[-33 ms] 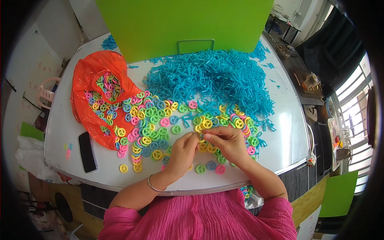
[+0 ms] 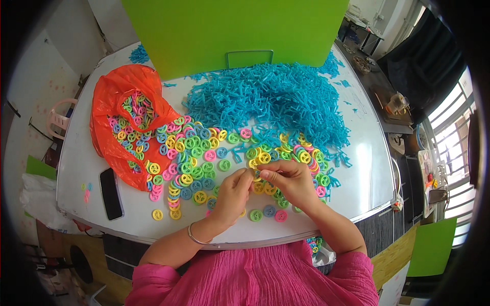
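Note:
Over the near middle of the white table [image 2: 135, 227], my two hands meet fingertip to fingertip. My left hand [image 2: 232, 196] is closed in a pinch, its fingers curled so that whatever they grip is hidden. Thumb and forefinger of my right hand [image 2: 292, 184] also press together; anything between them is too small to name. Small spoked plastic wheels [image 2: 194, 143] in yellow, green, pink and blue lie around and under both hands. Close to my right hand, a green wheel [image 2: 255, 215], a blue wheel [image 2: 269, 210] and a pink wheel [image 2: 281, 216] lie near the table edge.
Beyond the wheels rises a big heap of thin blue forked plastic pieces [image 2: 275, 97], against an upright green panel [image 2: 229, 30]. At the left, an open red plastic bag [image 2: 109, 81] spills more wheels. A dark phone [image 2: 111, 194] lies beside it.

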A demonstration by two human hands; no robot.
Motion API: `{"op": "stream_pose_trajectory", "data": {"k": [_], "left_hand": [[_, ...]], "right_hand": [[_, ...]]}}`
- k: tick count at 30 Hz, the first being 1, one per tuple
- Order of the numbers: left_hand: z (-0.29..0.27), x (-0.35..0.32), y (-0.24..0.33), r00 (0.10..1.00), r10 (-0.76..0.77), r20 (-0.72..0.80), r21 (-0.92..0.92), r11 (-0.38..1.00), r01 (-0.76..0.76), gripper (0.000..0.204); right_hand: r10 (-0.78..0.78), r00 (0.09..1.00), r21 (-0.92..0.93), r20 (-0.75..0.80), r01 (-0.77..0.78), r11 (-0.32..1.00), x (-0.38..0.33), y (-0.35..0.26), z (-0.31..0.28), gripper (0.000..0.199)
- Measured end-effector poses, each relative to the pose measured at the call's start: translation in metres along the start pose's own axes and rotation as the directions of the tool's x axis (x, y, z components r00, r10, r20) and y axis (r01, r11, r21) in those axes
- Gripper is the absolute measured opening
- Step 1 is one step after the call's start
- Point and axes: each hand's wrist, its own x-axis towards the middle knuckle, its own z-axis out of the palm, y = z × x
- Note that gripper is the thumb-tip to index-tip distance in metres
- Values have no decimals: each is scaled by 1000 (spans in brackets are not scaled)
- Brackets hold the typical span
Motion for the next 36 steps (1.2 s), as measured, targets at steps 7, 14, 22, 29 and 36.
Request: {"op": "stream_pose_trajectory", "data": {"k": [7,14,22,29,36], "left_hand": [[8,-8,-7,930,368,20,295,886,-357,29],[-2,-5,12,910,413,-50,173,900,-399,27],[-5,1,26,963,269,22,42,962,-269,28],[-12,4,18,914,351,205,53,928,-368,39],[-19,5,24,947,-85,310,-449,865,224,28]], "right_hand": [[205,979,249,-7,-197,948,2,12,2,18],[122,988,150,-91,-107,983,5,7,2,18],[-197,979,-122,-62,188,975,0,6,-2,21],[-203,978,16,-56,205,979,-2,-2,-3,21],[-286,958,-84,-4,285,955,1,-6,-14,19]]}}
